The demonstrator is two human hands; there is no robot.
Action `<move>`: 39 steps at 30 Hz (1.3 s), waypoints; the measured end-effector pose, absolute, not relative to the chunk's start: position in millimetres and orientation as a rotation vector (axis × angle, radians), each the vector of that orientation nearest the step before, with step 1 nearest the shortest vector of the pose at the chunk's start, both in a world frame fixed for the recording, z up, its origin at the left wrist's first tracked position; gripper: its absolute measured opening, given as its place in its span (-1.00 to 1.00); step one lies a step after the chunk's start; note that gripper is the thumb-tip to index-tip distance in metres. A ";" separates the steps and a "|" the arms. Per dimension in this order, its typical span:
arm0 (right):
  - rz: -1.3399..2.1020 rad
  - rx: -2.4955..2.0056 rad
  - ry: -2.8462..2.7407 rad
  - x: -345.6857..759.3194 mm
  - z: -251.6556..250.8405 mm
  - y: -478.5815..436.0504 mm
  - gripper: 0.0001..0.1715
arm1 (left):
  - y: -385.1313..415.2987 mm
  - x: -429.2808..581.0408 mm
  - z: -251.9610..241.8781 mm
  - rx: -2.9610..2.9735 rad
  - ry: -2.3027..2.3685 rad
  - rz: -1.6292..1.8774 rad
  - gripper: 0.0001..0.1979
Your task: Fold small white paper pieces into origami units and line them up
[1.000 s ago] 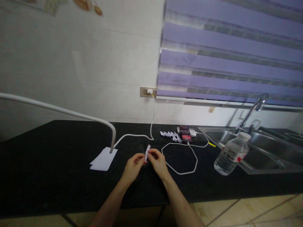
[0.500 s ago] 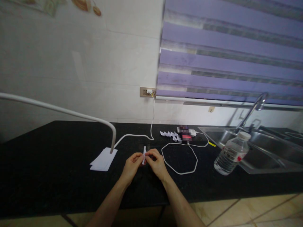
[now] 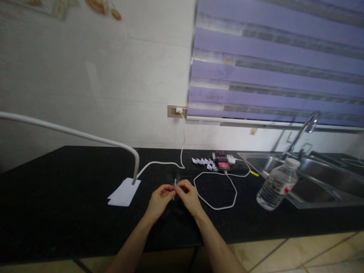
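My left hand [image 3: 160, 200] and my right hand [image 3: 187, 195] meet over the black countertop, fingertips pinched together. Between them is a narrow piece of folded white paper [image 3: 175, 182], seen nearly edge-on, with its middle hidden by my fingers. To the left of my hands lies a small stack of white paper sheets [image 3: 123, 193]. Beyond my right hand, several small folded white paper pieces [image 3: 202, 162] sit in a row near a blurred-out dark and red object [image 3: 223, 163].
A white cable [image 3: 218, 208] loops on the countertop [image 3: 85, 227] right of my hands and another runs to the wall socket [image 3: 178, 111]. A clear water bottle [image 3: 274, 187] stands before the steel sink [image 3: 311, 203]. A thick white cord [image 3: 85, 135] crosses from the left.
The paper between my fingers now looks narrower and shows less above them. My fingertips have drawn closer together.
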State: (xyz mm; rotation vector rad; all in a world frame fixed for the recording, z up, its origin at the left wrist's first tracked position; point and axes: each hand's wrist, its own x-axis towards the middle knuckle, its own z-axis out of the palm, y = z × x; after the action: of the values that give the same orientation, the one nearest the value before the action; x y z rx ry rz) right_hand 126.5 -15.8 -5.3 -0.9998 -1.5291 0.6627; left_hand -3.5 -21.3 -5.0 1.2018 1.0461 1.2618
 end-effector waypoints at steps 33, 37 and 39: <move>0.692 -1.013 -1.506 125.6 -6.4 -15.0 -0.83 | -22.6 -1.7 -3.5 1.178 1.058 1.273 -0.77; 0.687 -1.017 -1.501 125.7 -5.4 -15.7 -0.82 | -21.6 -2.0 -4.8 1.176 1.049 1.257 -0.76; 0.693 -1.014 -1.497 125.8 -4.7 -16.2 -0.81 | -21.3 -2.3 -5.6 1.181 1.043 1.256 -0.75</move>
State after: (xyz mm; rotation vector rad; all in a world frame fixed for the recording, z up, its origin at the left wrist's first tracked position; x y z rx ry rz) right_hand 125.8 -16.2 -4.7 -1.0143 -1.4973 0.6928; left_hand -2.3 -21.3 -5.6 1.1807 1.0434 1.2557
